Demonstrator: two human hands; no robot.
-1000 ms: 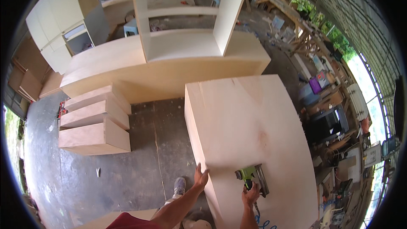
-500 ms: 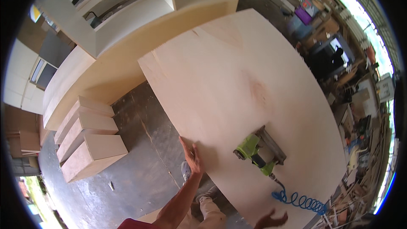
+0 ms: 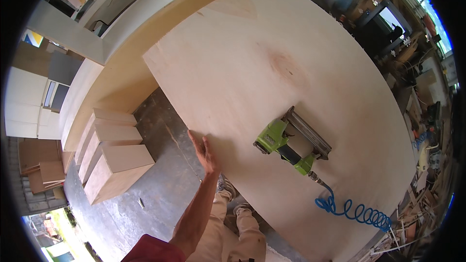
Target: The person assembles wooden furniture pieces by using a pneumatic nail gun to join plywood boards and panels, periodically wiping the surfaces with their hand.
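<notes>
White cabinet (image 3: 26,102): far left edge, background, upright.
White frame (image 3: 68,29): upper left, on top of the long wooden box (image 3: 121,68); looks built, nobody on it.
Three wooden boxes (image 3: 128,159): side by side on the floor (image 3: 165,194), in front of the long box; sides joined, look assembled.
Metal bit (image 3: 141,203): small, on the floor near the boxes; too small to identify.
Left hand (image 3: 208,159): at the near-left edge of the big panel, touching it; fingers a bit apart, pressed to the wood, not clamped on anything.
Pale wooden panel (image 3: 218,77): center to right, lying flat, broad face up; support underneath hidden. Looks laid in place; cannot tell whether its edges are fastened, no fasteners legible, so any fixing left is unclear.
Green nail gun (image 3: 289,140): on its side on the panel, right of the left hand, well apart from it; not held, so no nailing at this moment.
Right hand: out of view; cannot tell how its fingers are.
Blue coiled hose (image 3: 374,217): connected to the gun, trailing right across the panel.
Scrap wood (image 3: 412,223): messy pile beyond the panel's right edge.
</notes>
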